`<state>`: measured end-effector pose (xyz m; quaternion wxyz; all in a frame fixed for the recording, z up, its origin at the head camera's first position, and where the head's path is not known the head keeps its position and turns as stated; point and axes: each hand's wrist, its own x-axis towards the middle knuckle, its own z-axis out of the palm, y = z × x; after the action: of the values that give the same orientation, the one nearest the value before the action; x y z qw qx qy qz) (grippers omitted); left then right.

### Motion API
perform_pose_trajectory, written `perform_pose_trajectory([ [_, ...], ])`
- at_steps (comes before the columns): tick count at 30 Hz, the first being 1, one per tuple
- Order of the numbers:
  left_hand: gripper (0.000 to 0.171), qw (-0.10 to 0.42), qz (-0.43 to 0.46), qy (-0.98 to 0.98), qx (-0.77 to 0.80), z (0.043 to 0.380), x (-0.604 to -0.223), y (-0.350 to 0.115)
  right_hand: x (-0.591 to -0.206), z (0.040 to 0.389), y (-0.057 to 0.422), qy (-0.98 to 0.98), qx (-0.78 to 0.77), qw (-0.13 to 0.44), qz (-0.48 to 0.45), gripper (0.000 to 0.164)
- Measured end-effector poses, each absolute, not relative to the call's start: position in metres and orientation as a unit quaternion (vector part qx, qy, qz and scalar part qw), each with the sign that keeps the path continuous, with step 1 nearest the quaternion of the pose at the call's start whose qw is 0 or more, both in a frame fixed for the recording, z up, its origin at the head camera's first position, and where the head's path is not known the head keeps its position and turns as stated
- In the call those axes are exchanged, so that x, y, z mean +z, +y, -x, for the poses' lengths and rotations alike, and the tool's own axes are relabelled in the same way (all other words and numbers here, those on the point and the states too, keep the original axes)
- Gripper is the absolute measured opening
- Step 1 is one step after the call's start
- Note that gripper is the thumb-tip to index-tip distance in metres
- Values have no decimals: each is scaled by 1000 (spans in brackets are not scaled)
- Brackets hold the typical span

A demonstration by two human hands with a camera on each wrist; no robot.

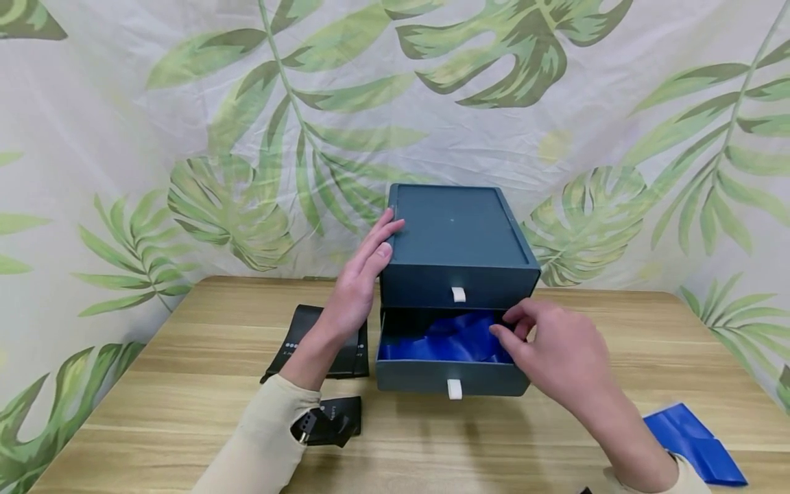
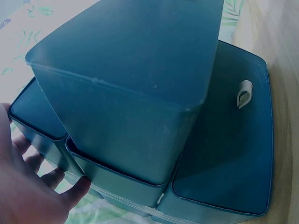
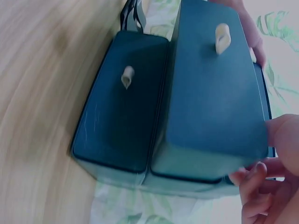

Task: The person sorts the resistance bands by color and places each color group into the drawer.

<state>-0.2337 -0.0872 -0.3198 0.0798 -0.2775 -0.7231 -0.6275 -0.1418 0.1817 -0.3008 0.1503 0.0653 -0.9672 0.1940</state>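
Note:
A dark blue drawer unit (image 1: pixel 459 226) stands on the table. Its middle drawer (image 1: pixel 450 377) is pulled out, with blue, sheet-like bands (image 1: pixel 457 339) lying crumpled inside. My left hand (image 1: pixel 354 291) lies along the unit's left side, fingertips at the top edge; the left wrist view shows its fingers (image 2: pixel 53 179) spread against the side. By the right wall of the open drawer is my right hand (image 1: pixel 561 346), thumb and forefinger apart over the interior, the other fingers loosely curled. Nothing shows between them. The right wrist view has these fingers (image 3: pixel 257 186) beside the drawer corner.
Black printed bands (image 1: pixel 302 343) lie left of the unit, and a smaller folded black band (image 1: pixel 342 415) is nearer me. A folded blue band (image 1: pixel 694 439) lies at the right, beside my right forearm. A leaf-patterned cloth (image 1: pixel 345 137) hangs behind the table.

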Motion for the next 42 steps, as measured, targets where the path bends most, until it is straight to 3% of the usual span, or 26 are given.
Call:
perform_pose_trajectory([
  [9,49,78,278,-721,-630,233,-320,-87,-293,140,220,-909,290,248,-166,8],
  [16,50,77,278,-719,-632,233,-319,-87,-283,131,264,-894,338,240,-172,21],
  [24,50,78,280,-721,-630,234,-320,-87,-300,127,322,-904,363,144,-174,27],
  [30,50,81,276,-723,-628,234,-321,-87,-326,132,359,-899,364,83,-228,33],
  [38,50,80,276,-724,-627,233,-321,-87,-371,143,400,-866,395,-167,-258,28],
  [42,50,80,277,-722,-629,233,-320,-85,-385,148,407,-836,416,-244,-263,31],
])
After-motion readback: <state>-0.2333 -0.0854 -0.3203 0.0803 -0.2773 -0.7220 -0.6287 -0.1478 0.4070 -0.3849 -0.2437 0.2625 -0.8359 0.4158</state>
